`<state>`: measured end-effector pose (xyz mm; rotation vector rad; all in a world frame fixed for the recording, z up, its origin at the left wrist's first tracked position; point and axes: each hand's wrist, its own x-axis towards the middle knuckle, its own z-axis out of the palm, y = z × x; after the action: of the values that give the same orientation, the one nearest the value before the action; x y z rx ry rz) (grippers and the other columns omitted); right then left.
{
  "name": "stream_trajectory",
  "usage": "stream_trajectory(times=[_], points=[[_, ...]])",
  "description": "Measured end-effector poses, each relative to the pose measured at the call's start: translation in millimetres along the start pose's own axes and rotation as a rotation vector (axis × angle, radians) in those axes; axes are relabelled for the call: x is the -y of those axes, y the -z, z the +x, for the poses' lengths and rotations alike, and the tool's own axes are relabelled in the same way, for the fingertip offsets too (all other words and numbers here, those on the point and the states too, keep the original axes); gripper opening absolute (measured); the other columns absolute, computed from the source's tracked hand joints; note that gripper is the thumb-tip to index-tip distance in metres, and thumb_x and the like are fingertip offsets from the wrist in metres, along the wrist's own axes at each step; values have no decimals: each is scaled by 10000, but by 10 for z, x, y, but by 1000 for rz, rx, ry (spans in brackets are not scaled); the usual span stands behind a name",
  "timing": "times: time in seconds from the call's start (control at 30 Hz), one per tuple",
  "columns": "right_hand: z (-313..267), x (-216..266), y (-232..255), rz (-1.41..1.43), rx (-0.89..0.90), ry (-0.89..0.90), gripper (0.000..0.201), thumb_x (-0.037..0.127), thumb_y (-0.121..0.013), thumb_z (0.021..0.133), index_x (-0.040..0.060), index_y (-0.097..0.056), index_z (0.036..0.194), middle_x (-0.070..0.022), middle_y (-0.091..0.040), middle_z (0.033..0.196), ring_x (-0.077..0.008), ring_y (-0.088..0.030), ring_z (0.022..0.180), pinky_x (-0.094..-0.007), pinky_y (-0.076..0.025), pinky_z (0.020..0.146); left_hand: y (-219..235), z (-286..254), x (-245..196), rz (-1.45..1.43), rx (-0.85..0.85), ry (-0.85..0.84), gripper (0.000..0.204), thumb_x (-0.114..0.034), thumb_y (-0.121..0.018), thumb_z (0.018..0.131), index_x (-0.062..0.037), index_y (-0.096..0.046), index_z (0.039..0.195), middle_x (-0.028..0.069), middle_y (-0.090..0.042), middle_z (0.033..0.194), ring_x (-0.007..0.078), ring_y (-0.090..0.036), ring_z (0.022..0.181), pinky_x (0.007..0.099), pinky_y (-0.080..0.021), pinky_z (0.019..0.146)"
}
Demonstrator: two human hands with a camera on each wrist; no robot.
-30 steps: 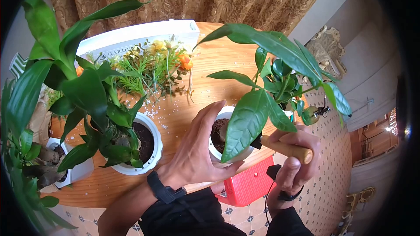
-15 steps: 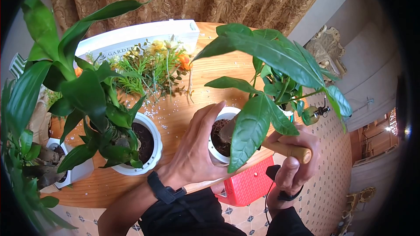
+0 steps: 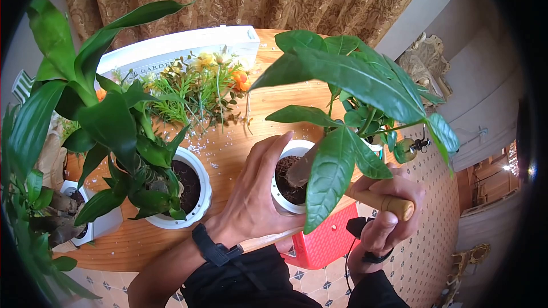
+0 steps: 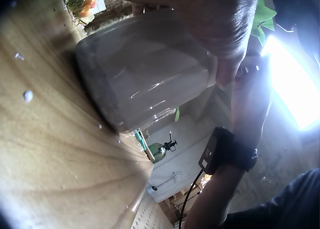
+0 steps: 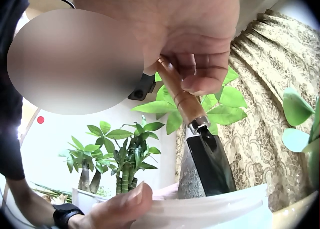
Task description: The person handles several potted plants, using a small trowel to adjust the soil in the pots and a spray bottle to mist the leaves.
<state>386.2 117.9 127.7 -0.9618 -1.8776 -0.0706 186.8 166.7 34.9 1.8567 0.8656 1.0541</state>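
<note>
My left hand [image 3: 257,185] grips a white flower pot [image 4: 145,74] on the table, fingers along its far side and thumb at the near side. In the pot grows a plant with a thick trunk [image 3: 299,174] and broad green leaves [image 3: 331,171], standing in brown soil [image 3: 283,165]. On the pot's right, my right hand [image 3: 397,205] grips a small trowel by its wooden handle [image 3: 379,201]. The right wrist view shows its black blade [image 5: 215,161] pointing down inside the rim, beside the trunk. A hanging leaf covers the blade in the head view.
Another white pot [image 3: 204,191] with a leafy plant stands left. Behind lie artificial flowers [image 3: 200,88] before a long white planter [image 3: 234,40], with white granules [image 3: 197,142] scattered around. A spray bottle [image 3: 406,151] stands right, and a red stool [image 3: 325,239] below the table edge.
The plant's trunk and hanging leaf have shifted right, showing more soil. My right hand has moved slightly right with the trowel. The left hand has stayed on the pot.
</note>
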Motion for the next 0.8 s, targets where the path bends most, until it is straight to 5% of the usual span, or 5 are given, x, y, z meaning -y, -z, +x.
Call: stream_trajectory(times=[0.17, 0.67, 0.8], points=[[-9, 31, -15, 41, 7, -63, 565, 529, -552, 1034, -21, -552, 1162, -161, -716, 826, -249, -652, 659, -368, -530, 614, -33, 2, 10, -21, -86, -45, 1245, -333, -988, 600, -9, -262, 1558, 272, -444, 1405, 435, -496, 1306, 501, -470, 1064], [-39, -34, -17, 10, -76, -51, 555, 546, -541, 1032, 4, -540, 1151, -154, -716, 880, -260, -658, 698, -363, -525, 639, -12, -2, 58, -3, 37, -30, 1262, -345, -970, 612, -11, -228, 1576, 289, -397, 1490, 450, -445, 1381, 496, -424, 1132], [-54, 30, 30, 17, 20, -162, 561, 561, -541, 1027, 8, -546, 1124, -159, -712, 918, -261, -668, 768, -386, -536, 698, 2, 23, 43, 18, -107, -189, 1258, -346, -971, 614, -8, -231, 1574, 284, -419, 1480, 444, -454, 1376, 500, -423, 1130]])
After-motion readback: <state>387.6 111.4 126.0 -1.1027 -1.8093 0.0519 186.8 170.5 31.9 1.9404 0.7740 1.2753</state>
